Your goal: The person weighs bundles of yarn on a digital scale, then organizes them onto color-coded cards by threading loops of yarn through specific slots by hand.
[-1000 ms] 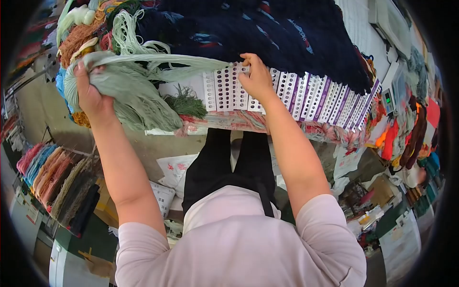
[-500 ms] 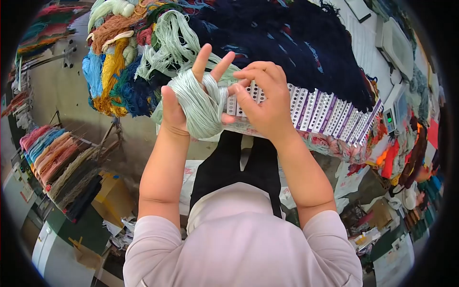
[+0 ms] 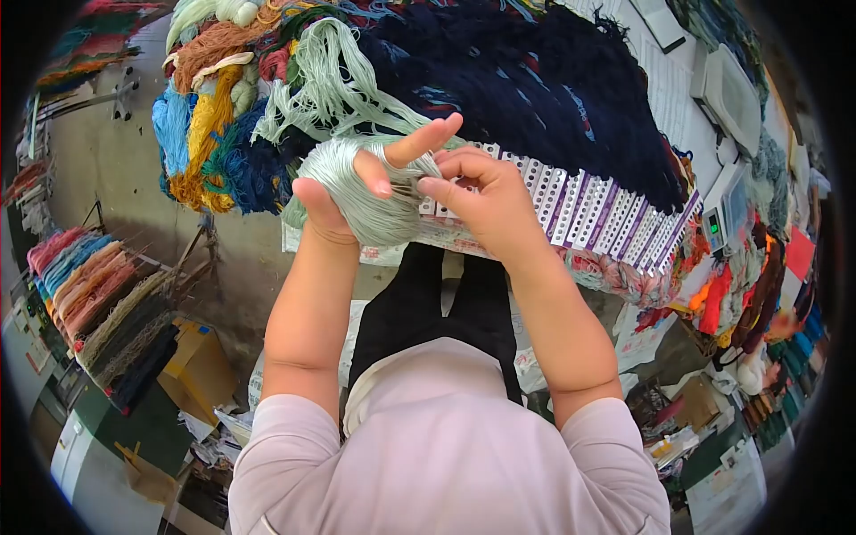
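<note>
Pale green yarn [image 3: 357, 201] is wound in a thick bundle around my left hand [image 3: 373, 172]. The thumb and several fingers of that hand stick out of the wraps, spread apart. At the bundle's right side my right hand [image 3: 489, 201] pinches the strands with thumb and fingertips. Beyond both hands a loose pale green skein [image 3: 334, 67] lies on the pile, and its strands trail toward my fingers. White and purple strips with rows of dark holes [image 3: 584, 209] stand in a row right of my right hand.
A heap of dark navy yarn [image 3: 526, 80] covers the table behind the strips. Multicoloured skeins [image 3: 209, 125] hang at the far left. A scale with a green display [image 3: 718, 218] stands at the right. A rack of coloured yarn [image 3: 107, 312] and a cardboard box [image 3: 198, 361] are at left.
My left hand has tilted, its fingers now pointing more to the right and bending over the bundle. My right hand has moved slightly down and left, closing on strands at the bundle's side.
</note>
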Demonstrator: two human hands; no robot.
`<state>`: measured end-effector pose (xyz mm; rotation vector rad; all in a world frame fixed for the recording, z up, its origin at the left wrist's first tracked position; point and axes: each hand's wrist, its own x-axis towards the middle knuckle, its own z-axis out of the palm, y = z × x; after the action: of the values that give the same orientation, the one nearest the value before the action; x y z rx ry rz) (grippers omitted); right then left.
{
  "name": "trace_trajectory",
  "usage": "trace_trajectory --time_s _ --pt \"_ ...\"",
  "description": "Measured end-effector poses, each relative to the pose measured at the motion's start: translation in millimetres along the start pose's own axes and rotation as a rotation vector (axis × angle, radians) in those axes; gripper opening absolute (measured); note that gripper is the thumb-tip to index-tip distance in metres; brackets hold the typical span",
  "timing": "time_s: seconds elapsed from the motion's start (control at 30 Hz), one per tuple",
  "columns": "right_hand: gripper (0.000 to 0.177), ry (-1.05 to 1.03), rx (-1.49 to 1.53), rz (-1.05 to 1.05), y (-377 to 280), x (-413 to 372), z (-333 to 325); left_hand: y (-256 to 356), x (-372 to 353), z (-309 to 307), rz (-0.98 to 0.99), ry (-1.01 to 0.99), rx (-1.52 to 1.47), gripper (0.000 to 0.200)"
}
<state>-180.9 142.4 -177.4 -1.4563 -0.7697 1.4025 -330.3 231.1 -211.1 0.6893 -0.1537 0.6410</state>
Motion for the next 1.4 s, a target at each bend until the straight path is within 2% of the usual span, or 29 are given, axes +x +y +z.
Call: trace_trajectory --time_s 0.07,0.13,0.2,0.23,0.27,0.3,0.33,0.37,0.4,0.43,0.47,0.5,0.53,0.57,0.6,0.67,0.7,0.77,0.8,0.83,0.9,0.97,1.0,1.03,1.07,1.1,1.17,1.27,1.4 --pt "0.015 -0.015 0.121 0.056 0.6 0.4 -4.6 -2.2 -0.4 -2.7 0.011 -0.019 -0.037 0.056" --pt "0.014 -0.030 0.242 0.111 3.0 -0.2 -14.0 -8.2 -5.4 -7.8 0.099 -0.038 -0.245 0.062" --pt "0.012 0.084 0.642 0.050 9.0 -6.3 -35.0 -0.2 -15.6 -13.5 0.033 -0.053 -0.345 0.057" --pt "0.012 0.236 0.705 0.076 5.7 -15.7 -55.7 8.4 -23.1 -18.3 -0.033 -0.066 -0.446 0.052" --pt "0.012 0.394 0.764 0.099 2.4 -29.4 -89.0 22.4 -34.4 -25.4 -0.024 -0.047 -0.467 0.047" --pt "0.013 0.297 0.950 0.001 24.9 -46.7 -146.5 42.3 -48.1 -33.6 -0.016 -0.032 -0.491 0.042" --pt "0.012 0.540 0.972 0.013 13.6 -75.1 -183.2 68.5 -63.1 -36.7 -0.010 0.080 -0.424 0.037" --pt "0.012 0.597 0.982 -0.059 14.8 -112.7 -233.3 91.4 -75.5 -45.9 0.017 0.079 -0.410 0.033" --pt "0.014 0.717 1.025 -0.089 11.2 -151.7 -287.4 114.7 -92.8 -51.8 0.088 0.185 -0.377 0.028" --pt "0.014 0.757 1.060 -0.205 15.6 -205.1 -338.1 131.9 -109.5 -52.3 0.159 0.296 -0.343 0.024" --pt "0.014 0.981 0.892 -0.250 4.2 -246.5 -364.9 143.8 -113.6 -45.1 0.224 0.387 -0.346 0.021" --pt "0.015 0.991 0.803 -0.332 17.6 -308.4 -422.9 153.1 -113.3 -39.9 0.285 0.476 -0.348 0.018" --pt "0.019 1.171 0.639 -0.333 -11.6 -314.8 -397.7 157.9 -115.7 -42.5 0.312 0.530 -0.315 0.017" --pt "0.022 1.170 0.450 -0.374 -21.4 -320.2 -383.0 159.1 -115.5 -44.8 0.337 0.585 -0.282 0.016" --pt "0.021 1.239 0.328 -0.313 -20.4 -313.6 -372.3 148.7 -106.5 -46.0 0.324 0.615 -0.303 0.015" --pt "0.022 1.295 0.059 -0.193 -9.2 -268.0 -331.4 104.7 -81.5 -60.3 0.167 0.666 -0.226 0.016" --pt "0.024 1.280 -0.085 -0.135 3.0 -229.7 -298.7 70.7 -63.5 -60.1 0.048 0.778 -0.184 0.017" --pt "0.029 0.956 -0.440 0.021 48.0 -170.1 -256.2 -4.2 -31.0 -63.9 -0.261 1.027 -0.009 0.025" --pt "0.031 0.692 -1.291 0.074 47.2 -125.1 -199.6 -43.3 -17.4 -61.4 -0.475 1.070 0.155 0.030" --pt "0.028 0.695 -0.610 0.028 108.3 -96.5 -204.4 -74.9 -3.7 -53.4 -0.605 0.998 0.261 0.032" --pt "0.025 0.624 -0.531 0.053 134.5 -32.0 -145.4 -137.5 -7.0 -63.2 -0.697 0.980 0.381 0.037" --pt "0.022 0.580 -0.396 0.064 151.6 11.1 -106.7 -167.5 -11.9 -71.7 -0.786 0.974 0.466 0.036" --pt "0.020 0.575 -0.444 -0.040 159.2 24.9 -96.7 -169.1 -5.7 -60.9 -0.773 1.008 0.520 0.030" --pt "0.017 0.566 -0.522 -0.056 171.0 35.9 -91.6 -173.0 -6.8 -61.7 -0.787 1.009 0.519 0.030" --pt "0.015 0.553 -0.601 -0.075 175.1 43.2 -86.9 -176.1 -8.1 -64.3 -0.787 0.937 0.563 0.027" --pt "0.014 0.552 -0.616 -0.045 176.8 46.8 -85.6 -178.3 -7.9 -66.8 -0.780 0.865 0.607 0.025" --pt "0.013 0.570 -0.557 0.014 171.2 47.5 -83.7 -186.2 -5.8 -72.3 -0.736 0.897 0.618 0.021" --pt "0.011 0.566 -0.509 0.095 172.6 45.4 -82.6 -187.2 0.0 -72.7 -0.820 0.952 0.585 0.015" --pt "0.010 0.551 -0.708 -0.128 180.1 33.7 -78.2 -183.5 -5.5 -78.9 -0.848 0.908 0.445 0.014"
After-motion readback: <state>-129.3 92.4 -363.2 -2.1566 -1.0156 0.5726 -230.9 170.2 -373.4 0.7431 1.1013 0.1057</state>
